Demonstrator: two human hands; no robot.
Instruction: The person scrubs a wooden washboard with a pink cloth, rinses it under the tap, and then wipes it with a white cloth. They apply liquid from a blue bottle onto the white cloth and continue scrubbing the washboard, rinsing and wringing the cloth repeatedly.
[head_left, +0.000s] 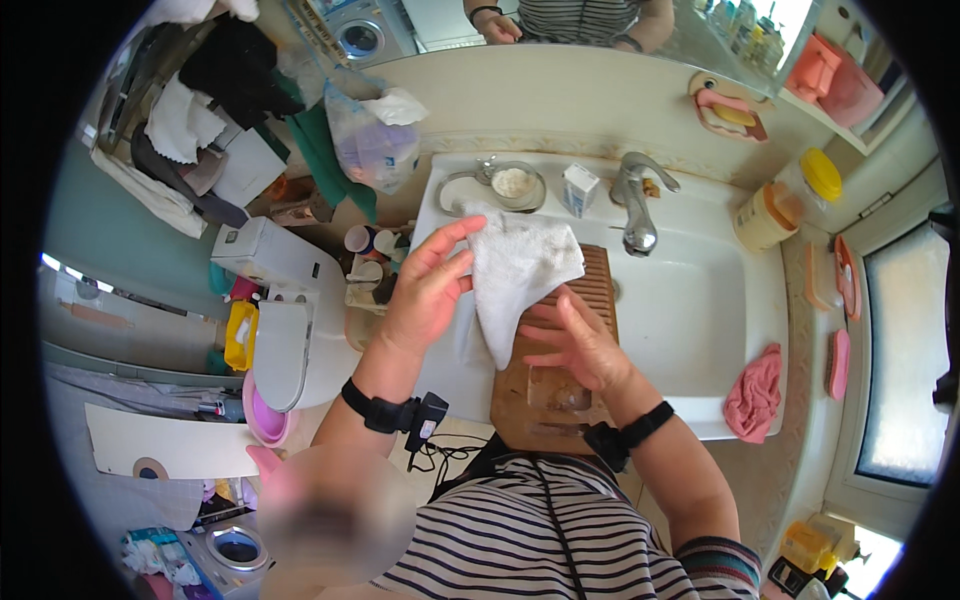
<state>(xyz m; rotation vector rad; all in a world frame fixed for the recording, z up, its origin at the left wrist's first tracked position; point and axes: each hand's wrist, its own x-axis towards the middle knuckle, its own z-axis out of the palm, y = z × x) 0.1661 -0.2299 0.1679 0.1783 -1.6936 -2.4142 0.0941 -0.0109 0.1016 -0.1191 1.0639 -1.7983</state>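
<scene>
A white terry cloth (525, 255) with greyish smudges hangs over a wooden washboard (514, 401). My left hand (429, 289) holds the cloth's left edge near its upper corner, between thumb and fingers. At the lower right of the cloth is my right hand (585, 341), its fingers spread. The fingertips are close to the cloth; whether they touch it is unclear. Beneath the hands, the washboard leans across the left side of a white sink (690, 322). Its ribbed part is partly hidden by the cloth, and a rectangular hollow shows lower down.
A chrome faucet (637, 210) rises behind the basin, beside a small carton (580, 190) and a glass bowl of white powder (514, 184). A pink cloth (756, 394) drapes over the right rim. To the left stand a toilet (285, 352) and a caddy (367, 292). Cables (442, 454) lie below.
</scene>
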